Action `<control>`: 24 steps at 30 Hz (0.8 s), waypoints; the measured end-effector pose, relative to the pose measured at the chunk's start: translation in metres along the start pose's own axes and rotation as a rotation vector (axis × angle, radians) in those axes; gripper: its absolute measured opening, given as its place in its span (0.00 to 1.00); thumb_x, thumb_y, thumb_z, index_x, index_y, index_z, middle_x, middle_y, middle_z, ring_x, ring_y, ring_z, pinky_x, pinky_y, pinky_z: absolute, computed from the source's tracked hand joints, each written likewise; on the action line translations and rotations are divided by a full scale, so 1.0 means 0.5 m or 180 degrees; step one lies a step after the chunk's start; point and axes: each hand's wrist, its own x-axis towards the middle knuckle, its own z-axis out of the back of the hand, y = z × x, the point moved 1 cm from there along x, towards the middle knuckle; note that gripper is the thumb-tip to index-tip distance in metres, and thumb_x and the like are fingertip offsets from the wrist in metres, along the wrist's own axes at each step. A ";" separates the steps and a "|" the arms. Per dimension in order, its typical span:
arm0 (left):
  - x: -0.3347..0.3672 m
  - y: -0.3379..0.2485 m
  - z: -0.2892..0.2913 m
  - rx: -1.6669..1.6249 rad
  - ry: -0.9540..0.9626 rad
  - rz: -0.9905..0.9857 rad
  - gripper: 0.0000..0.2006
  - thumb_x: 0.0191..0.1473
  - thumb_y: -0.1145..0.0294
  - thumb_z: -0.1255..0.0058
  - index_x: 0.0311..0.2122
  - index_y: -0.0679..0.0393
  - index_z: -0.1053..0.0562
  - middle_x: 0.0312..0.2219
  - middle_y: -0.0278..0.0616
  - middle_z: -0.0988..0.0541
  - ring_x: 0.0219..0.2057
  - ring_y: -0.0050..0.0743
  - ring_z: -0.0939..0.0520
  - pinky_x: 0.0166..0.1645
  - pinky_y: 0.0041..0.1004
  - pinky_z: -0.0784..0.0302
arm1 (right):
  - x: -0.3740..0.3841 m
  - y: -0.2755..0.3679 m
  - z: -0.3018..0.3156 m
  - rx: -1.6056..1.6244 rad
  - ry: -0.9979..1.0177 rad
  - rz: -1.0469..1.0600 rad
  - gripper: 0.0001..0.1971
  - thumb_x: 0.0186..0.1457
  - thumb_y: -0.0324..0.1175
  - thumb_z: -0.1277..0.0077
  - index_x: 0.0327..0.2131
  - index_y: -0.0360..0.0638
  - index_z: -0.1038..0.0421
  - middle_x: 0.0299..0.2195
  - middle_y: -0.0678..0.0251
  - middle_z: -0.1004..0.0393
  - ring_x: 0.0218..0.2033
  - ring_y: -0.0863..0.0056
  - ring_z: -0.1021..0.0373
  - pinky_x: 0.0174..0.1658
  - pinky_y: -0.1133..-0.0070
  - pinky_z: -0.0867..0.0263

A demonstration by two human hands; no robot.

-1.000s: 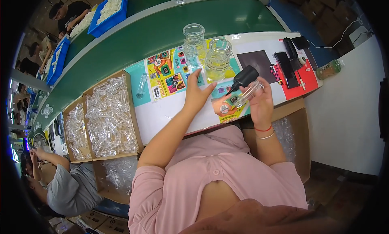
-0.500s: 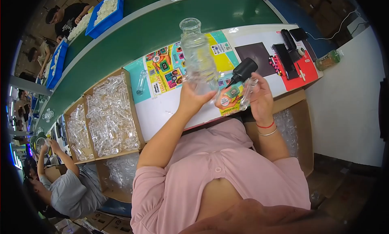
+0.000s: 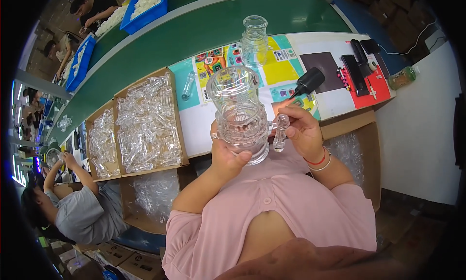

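A clear ribbed mug is tilted toward me, its wide mouth at the top. My left hand is closed around its lower part, thumb across the front. Between thumb and fingers, my right hand pinches a clear handle against the mug's right side. Whether it is fixed there I cannot tell. Behind it a second clear ribbed mug stands upright on the table. To its right lies a black squeeze bottle, its thin nozzle pointing toward me. One loose clear handle lies to the left.
On the left, a cardboard box is filled with clear handles. A phone and small items lie at the right, near a jar. Blue trays stand across the green surface. A co-worker in grey sits at left.
My left hand has brought one mug nearer to my body, away from the other mug. My right hand has moved the handle to the mug's side.
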 end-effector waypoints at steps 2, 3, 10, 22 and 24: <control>-0.003 -0.004 0.001 -0.0029 0.0029 -0.0082 0.45 0.39 0.54 0.41 0.54 0.62 0.57 0.48 0.51 0.41 0.49 0.41 0.34 0.52 0.38 0.36 | -0.003 0.003 -0.008 0.0009 0.0031 -0.0118 0.19 0.52 0.27 0.52 0.47 0.32 0.39 0.35 0.68 0.39 0.36 0.80 0.33 0.41 0.82 0.34; -0.007 -0.005 0.003 -0.0048 0.0006 -0.0053 0.45 0.39 0.54 0.40 0.54 0.62 0.56 0.48 0.51 0.40 0.49 0.40 0.34 0.52 0.37 0.36 | -0.006 0.005 -0.011 0.0023 0.0038 -0.0229 0.19 0.52 0.28 0.53 0.47 0.32 0.40 0.35 0.68 0.40 0.36 0.80 0.34 0.42 0.81 0.34; -0.022 -0.004 0.020 0.0371 0.0063 -0.0079 0.45 0.38 0.58 0.38 0.53 0.62 0.55 0.48 0.50 0.40 0.49 0.37 0.34 0.52 0.35 0.37 | -0.012 0.005 -0.012 -0.0534 0.0001 0.0014 0.18 0.52 0.28 0.53 0.46 0.32 0.37 0.32 0.69 0.39 0.29 0.85 0.39 0.35 0.86 0.37; -0.027 -0.025 0.022 -0.0342 0.0263 0.0271 0.47 0.32 0.64 0.34 0.53 0.58 0.55 0.47 0.46 0.40 0.49 0.33 0.35 0.53 0.35 0.38 | -0.008 0.042 -0.008 -0.1612 0.0851 -0.0284 0.25 0.46 0.38 0.45 0.47 0.35 0.38 0.43 0.59 0.35 0.44 0.73 0.36 0.44 0.80 0.38; -0.038 -0.018 0.034 -0.0113 0.0429 0.0270 0.47 0.31 0.65 0.34 0.54 0.58 0.54 0.47 0.46 0.39 0.50 0.34 0.35 0.53 0.35 0.38 | 0.023 0.047 -0.038 -0.0469 0.0358 0.0479 0.34 0.50 0.51 0.54 0.51 0.33 0.47 0.49 0.54 0.40 0.49 0.71 0.40 0.52 0.74 0.47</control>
